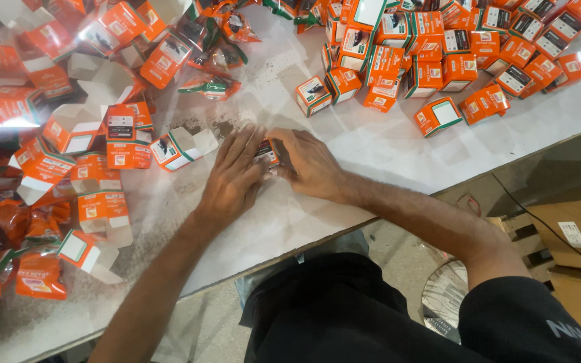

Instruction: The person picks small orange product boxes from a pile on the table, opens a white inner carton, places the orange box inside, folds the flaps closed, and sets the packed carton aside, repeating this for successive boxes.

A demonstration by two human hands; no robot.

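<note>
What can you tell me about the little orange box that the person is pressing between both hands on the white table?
The small orange cardboard box lies on the white table, near its front edge, mostly hidden by the hands. Only one orange face with a dark and white printed panel shows. The left hand lies flat against its left side, and the right hand covers its right side, fingers curled over it. Whether its flaps are closed cannot be seen. It sits apart from the open boxes at the left and the closed ones behind.

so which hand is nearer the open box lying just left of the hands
Left. The left hand lies right beside the open box; the right hand sits farther off, on the small box both hands hold.
</note>
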